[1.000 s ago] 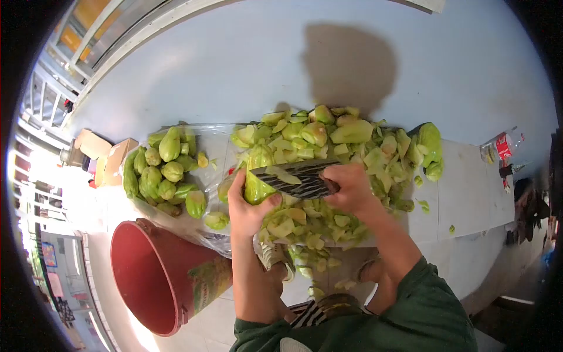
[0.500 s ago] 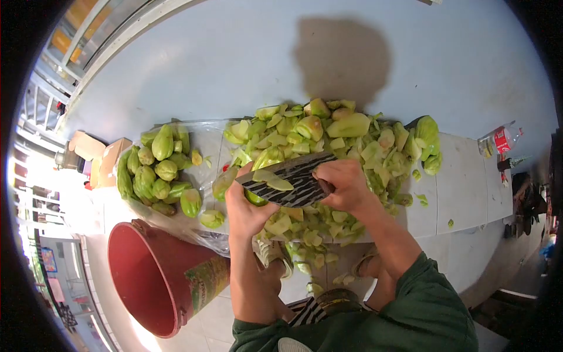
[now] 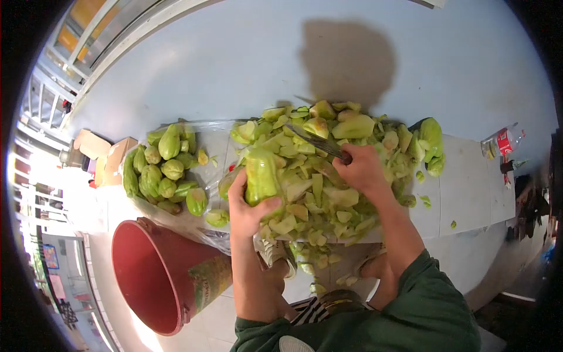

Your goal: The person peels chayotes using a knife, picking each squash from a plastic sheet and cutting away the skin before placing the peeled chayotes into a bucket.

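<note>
My left hand (image 3: 247, 214) is wrapped round a pale green chayote (image 3: 261, 176), held upright over the near left side of the heap. In my right hand (image 3: 363, 169) is the handle of a broad knife (image 3: 316, 141). Its blade points up and to the left, seen nearly edge-on and apart from the chayote. Beneath both hands spreads a large heap of cut chayote pieces and peelings (image 3: 316, 193). To the left, whole chayotes (image 3: 170, 141) lie in a group on clear plastic (image 3: 211, 125).
A red bucket (image 3: 125, 281) lies tilted below the left of the tiled ledge (image 3: 469, 182). A cardboard box (image 3: 117, 158) stands at far left, a plastic bottle (image 3: 503, 142) at far right. Larger green chayotes (image 3: 431, 141) sit at the heap's right end. Scraps litter the floor.
The knife has swung away from the chayote to the right and turned from flat-side view to edge-on. The slices lying on its blade are gone from it. The chayote now shows fully in my left hand.
</note>
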A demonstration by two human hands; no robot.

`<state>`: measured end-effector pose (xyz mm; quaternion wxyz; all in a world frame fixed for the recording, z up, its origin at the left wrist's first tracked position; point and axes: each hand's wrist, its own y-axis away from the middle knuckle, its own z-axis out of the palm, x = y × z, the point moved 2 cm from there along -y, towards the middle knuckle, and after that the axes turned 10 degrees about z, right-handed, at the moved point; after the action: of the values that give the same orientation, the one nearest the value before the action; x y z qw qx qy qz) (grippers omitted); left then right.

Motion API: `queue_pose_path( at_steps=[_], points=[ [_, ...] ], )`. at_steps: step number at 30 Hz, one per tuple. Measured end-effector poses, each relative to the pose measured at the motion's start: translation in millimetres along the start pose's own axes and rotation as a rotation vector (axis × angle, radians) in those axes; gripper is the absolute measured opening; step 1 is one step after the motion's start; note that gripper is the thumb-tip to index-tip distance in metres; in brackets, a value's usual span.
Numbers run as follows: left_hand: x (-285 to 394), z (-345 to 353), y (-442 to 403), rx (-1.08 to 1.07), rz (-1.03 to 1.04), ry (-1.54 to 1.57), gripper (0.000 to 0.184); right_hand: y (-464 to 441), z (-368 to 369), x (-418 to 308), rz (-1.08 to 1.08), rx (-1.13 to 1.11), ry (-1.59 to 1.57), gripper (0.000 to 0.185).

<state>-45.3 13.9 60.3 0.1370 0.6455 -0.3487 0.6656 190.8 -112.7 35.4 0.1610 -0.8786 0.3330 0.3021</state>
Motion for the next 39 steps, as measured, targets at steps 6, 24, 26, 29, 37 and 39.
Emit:
queue_pose_path(
  at_steps=[6, 24, 26, 29, 37, 39],
  points=[
    [-15, 8, -1, 0.166, -0.186, 0.26, 0.06, 5, -6, 9, -0.216, 0.158, 0.238, 0.023],
    [-43, 281, 21, -0.781, -0.392, -0.008, 0.089, 18, -180, 154, 0.348, 0.783, -0.23, 0.02],
    [-53, 323, 21, -0.815, -0.313, -0.082, 0.09, 30, -205, 167, 0.438, 0.919, -0.242, 0.025],
    [-65, 394, 18, -0.838, -0.206, -0.099, 0.091, 43, -222, 194, 0.451, 0.994, -0.277, 0.029],
    [-53, 547, -38, -0.645, 0.258, -0.346, 0.075, 65, -247, 211, 0.393, 1.028, -0.363, 0.023],
    [-58, 568, -49, -0.656, 0.317, -0.459, 0.073, 65, -247, 214, 0.416, 1.032, -0.339, 0.022]
  ],
)
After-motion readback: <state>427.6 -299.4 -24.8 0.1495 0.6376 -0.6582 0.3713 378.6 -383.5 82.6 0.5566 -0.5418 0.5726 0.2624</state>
